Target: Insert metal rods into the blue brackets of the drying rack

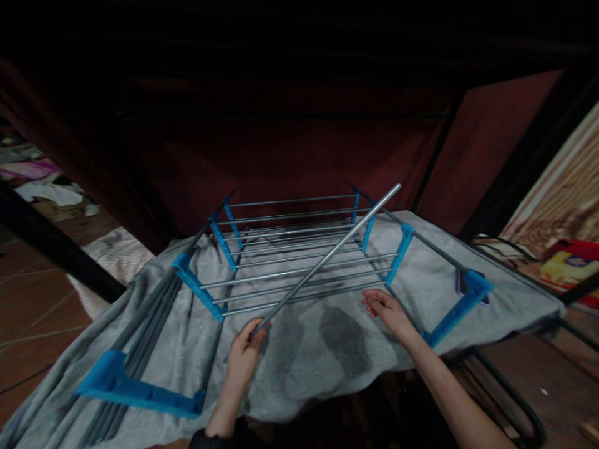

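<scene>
My left hand (246, 346) is closed around the lower end of a loose metal rod (327, 257). The rod slants up to the right, across a rack (299, 272) of grey metal bars with blue plastic brackets. My right hand (382, 308) holds nothing visible; its fingers are loosely bent, near the rack's right blue bracket (398, 255). In front of me, a large blue bracket (140, 390) is at the left and another (458, 308) at the right. Several more grey rods (152, 333) lie together at the left side.
A grey cloth (327, 349) covers the surface under the rack. A phone-like object (461, 284) lies partly behind the right bracket. Dark red panels (299, 146) stand behind. Clothes (47, 187) are heaped at the far left, and a red and yellow package (573, 265) sits at the right.
</scene>
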A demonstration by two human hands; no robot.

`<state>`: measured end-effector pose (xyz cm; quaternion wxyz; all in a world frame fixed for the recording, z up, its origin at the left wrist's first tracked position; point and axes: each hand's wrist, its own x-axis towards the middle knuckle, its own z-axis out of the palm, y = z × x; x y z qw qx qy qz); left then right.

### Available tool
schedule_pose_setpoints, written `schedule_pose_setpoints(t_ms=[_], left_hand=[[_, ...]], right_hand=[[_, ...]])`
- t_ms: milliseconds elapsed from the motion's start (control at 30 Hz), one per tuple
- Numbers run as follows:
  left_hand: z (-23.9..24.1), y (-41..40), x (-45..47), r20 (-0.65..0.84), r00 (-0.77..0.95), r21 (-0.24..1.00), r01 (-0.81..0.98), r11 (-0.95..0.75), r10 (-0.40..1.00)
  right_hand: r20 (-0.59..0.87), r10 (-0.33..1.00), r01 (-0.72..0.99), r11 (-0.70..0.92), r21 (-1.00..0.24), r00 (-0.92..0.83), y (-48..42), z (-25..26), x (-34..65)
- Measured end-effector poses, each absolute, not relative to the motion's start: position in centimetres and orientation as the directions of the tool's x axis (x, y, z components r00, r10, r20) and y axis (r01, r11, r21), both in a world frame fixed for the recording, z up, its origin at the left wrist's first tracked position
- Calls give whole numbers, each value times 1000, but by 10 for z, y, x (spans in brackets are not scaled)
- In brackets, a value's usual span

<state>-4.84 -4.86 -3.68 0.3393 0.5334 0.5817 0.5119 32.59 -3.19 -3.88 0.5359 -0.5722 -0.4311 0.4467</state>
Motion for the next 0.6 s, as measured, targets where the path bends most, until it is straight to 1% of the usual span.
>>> schedule_pose_setpoints(t_ms=[133,233,333,467,600], left_hand=[[-53,-41,-71,134,-170,923,379,-61,976],[-62,-38,-84,159,-164,874,481,-61,974],[-68,-38,-92,171,-115,815,575,-75,979],[-68,-40,-97,194,-46,702,705,-106,980],[-65,-42,-95,172,30,567,814,-124,985]], right_hand=[[-39,962,-17,-36,-999,271,-30,-35,326],[-39,956,-35,-30,-999,292,-29,-30,326],[-54,950,-81,-30,-996,309,-31,-25,327],[-88,937,-181,-27,-983,339,-36,-21,329],[-150,928,-338,-28,-941,341,-39,-20,332]])
